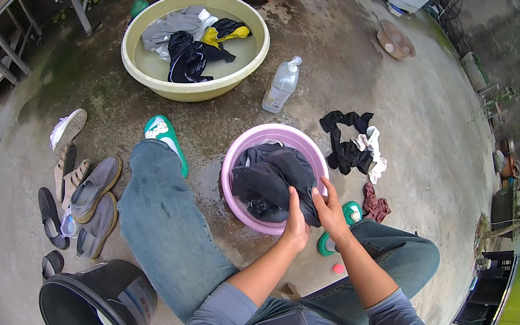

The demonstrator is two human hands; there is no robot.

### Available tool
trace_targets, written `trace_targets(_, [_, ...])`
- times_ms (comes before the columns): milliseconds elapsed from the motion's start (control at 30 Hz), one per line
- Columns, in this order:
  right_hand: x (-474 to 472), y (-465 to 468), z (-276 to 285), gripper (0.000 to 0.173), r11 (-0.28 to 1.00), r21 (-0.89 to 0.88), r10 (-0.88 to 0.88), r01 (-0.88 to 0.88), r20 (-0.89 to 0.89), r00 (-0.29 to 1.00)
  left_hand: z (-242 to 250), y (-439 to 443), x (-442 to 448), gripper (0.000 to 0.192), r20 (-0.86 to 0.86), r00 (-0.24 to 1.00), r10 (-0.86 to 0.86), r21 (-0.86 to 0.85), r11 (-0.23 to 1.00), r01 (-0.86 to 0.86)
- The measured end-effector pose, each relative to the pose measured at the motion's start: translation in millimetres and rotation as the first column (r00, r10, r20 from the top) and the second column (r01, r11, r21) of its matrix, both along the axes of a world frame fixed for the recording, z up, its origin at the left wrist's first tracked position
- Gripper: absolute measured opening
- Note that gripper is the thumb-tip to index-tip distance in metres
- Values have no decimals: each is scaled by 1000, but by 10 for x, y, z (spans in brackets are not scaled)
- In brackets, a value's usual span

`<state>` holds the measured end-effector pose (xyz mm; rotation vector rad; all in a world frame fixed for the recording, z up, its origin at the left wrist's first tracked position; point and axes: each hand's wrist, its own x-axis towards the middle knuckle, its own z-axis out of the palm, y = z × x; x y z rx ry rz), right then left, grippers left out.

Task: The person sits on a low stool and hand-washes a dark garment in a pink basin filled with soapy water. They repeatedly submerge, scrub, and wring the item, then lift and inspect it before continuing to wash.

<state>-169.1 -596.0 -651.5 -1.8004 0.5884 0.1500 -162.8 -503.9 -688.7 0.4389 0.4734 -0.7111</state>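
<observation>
Both hands grip a dark grey garment [269,173] at the near right rim of a pink plastic basin [232,202]. My left hand [296,223] holds its near edge from the left. Opposite it, my right hand [330,210] pinches the same cloth, thumb towards the left hand. Most of the garment lies bunched in the basin, on other dark wet cloth; what is beneath it is hidden. A clear pump bottle [281,86] stands beyond the basin. To the right, black cloth pieces [348,156], white cloth [375,154] and a maroon cloth [375,203] lie on the concrete.
A large pale yellow tub [146,86] at the back holds water and clothes. Several shoes [93,189] lie left of my knee, near a tipped black bucket [96,321]. A brown basin [394,39] sits far right. A red cap-like disc [338,268] lies between my legs.
</observation>
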Motion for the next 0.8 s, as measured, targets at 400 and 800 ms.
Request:
trace_targets(400, [-155,608,438,14,704,-661,514,-260,222,829,-434,238,362,26,-157,974,-163,184,964,191])
trace_targets(800, [-279,-165,-50,21,908,-411,150,-84,132,980,296,315,522,30,113,969,220,-257,948,-186])
